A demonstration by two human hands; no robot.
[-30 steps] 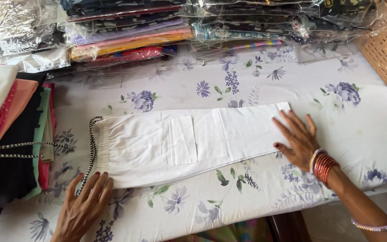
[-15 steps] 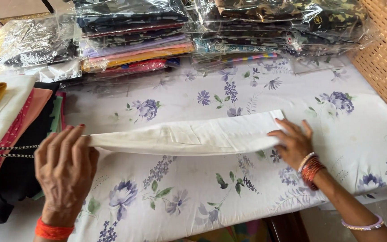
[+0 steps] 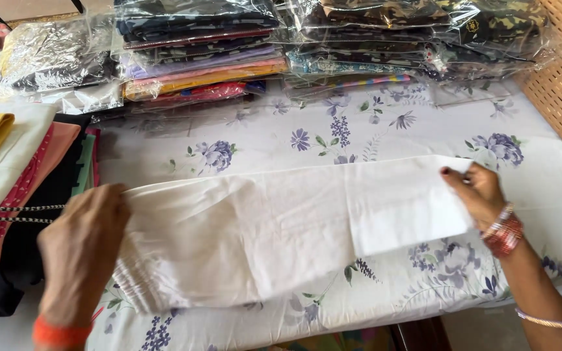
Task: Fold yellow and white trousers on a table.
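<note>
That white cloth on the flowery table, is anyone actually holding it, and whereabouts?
Yes. Both hands hold the white cloth: the left hand grips its gathered end, and the right hand pinches the opposite end at its upper corner.

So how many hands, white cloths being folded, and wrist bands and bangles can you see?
Hands: 2, the left hand and the right hand
White cloth being folded: 1
Orange wrist band: 1
Red bangles stack: 1
Thin bracelet: 1
Total: 6
</note>
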